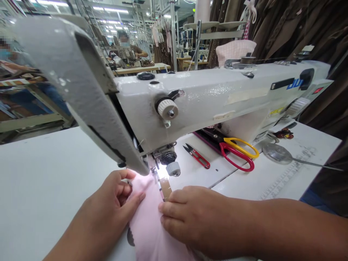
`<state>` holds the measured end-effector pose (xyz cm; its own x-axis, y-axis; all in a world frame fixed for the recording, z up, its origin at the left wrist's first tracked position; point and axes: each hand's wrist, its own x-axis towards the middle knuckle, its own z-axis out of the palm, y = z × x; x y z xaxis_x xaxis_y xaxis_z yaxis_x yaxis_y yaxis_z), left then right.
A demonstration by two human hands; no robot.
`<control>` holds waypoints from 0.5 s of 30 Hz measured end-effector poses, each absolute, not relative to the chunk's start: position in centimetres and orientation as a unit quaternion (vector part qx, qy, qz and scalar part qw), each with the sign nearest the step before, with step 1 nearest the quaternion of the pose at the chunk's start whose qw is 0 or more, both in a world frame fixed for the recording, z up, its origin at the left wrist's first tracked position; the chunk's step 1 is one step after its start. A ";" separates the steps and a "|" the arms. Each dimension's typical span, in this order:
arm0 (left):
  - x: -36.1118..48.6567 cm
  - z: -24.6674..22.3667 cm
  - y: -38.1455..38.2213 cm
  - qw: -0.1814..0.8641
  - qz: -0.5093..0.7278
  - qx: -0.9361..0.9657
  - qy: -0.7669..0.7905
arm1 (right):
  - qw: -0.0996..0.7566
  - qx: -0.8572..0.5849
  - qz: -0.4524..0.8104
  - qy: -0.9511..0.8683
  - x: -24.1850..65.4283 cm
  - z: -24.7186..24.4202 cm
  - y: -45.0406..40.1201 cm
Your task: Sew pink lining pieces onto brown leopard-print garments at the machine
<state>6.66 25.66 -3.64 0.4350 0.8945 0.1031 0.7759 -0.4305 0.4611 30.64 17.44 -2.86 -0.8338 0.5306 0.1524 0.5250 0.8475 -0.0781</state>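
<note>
A piece of pink fabric (148, 224) lies on the white sewing table, its far end under the needle area (155, 174) of a sewing machine (201, 98). My left hand (108, 201) grips the fabric's left edge, thumb on top and fingers curled. On the right edge, close to a tan strip (165, 186) beside the needle, my right hand (194, 217) has its fingers closed on the same fabric. Its fingertips are partly hidden. The machine's lamp lights the cloth brightly around the presser foot.
Behind the needle lie red thread snips (199, 157) and scissors with red and yellow handles (239, 154). A clear round object with a metal rod (278, 154) is at right. Brown garments (272, 32) hang behind the machine. Other people (125, 47) sit at machines farther back.
</note>
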 end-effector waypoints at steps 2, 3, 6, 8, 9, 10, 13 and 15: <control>6.8 -3.6 25.5 0.126 0.170 0.838 0.503 | 0.084 -0.278 0.012 -0.957 30.7 -2.8 17.3; 6.8 -3.6 25.5 0.076 0.184 0.853 0.483 | 0.083 -0.281 0.012 -0.956 30.7 -2.7 17.3; 7.1 -3.9 25.3 -0.089 0.237 0.895 0.367 | 0.088 -0.288 0.012 -0.954 30.8 -2.6 17.2; 7.3 -4.4 25.1 -0.122 0.238 0.914 0.306 | 0.094 -0.290 0.016 -0.952 30.9 -2.6 17.3; 7.5 -4.5 24.9 -0.113 0.232 0.924 0.280 | 0.095 -0.290 0.021 -0.952 31.0 -2.6 17.3; 7.6 -4.7 24.8 -0.096 0.224 0.935 0.259 | 0.093 -0.289 0.029 -0.952 31.0 -2.6 17.3; 8.2 -4.5 24.5 -0.059 0.195 0.953 0.224 | 0.076 -0.289 0.051 -0.953 31.1 -2.4 17.4; 8.5 -4.2 24.5 -0.069 0.191 0.955 0.217 | 0.071 -0.290 0.049 -0.953 31.0 -2.3 17.5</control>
